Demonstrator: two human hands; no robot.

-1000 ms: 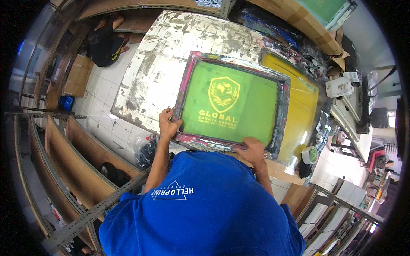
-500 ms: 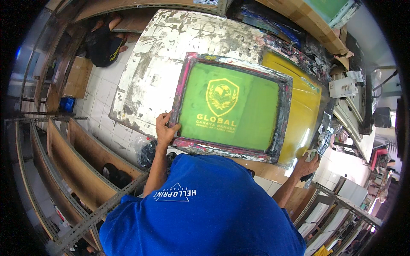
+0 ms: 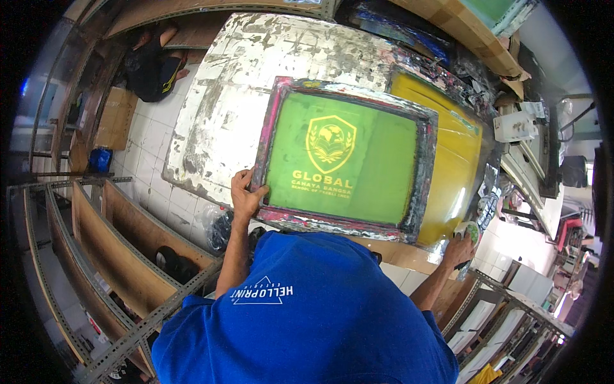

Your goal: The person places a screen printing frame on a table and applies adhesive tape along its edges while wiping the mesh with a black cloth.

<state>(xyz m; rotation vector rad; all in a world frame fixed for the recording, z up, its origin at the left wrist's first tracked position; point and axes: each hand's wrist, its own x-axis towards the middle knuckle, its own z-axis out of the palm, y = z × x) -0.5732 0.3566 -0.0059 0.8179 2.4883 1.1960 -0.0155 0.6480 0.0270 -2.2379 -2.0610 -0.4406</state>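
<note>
A silk-screen printing frame (image 3: 348, 221) with green mesh and a yellow shield emblem lies on the paint-stained white table (image 3: 211, 109). Its wooden edges are smeared with pink, black and white ink. My left hand (image 3: 246, 194) is closed on the frame's near left corner, thumb on top. At the table's near right corner, my right hand (image 3: 457, 248) holds a small round item with a pale rim and green inside, seemingly a roll of tape (image 3: 472, 230). Partly beneath the frame, to its right, shows a yellow screen (image 3: 448, 173).
Wooden shelves (image 3: 137, 224) on metal angle bars stand at left, with more racks at lower right. A person (image 3: 150, 67) is low down at far left beside a cardboard box (image 3: 115, 118). A white plastic container (image 3: 515, 127) sits at right; ink-stained clutter lines the far edge.
My right hand has turned slightly, so the round item in it shows more of its green face. My left hand stays on the frame's corner; the view has shifted a little.
</note>
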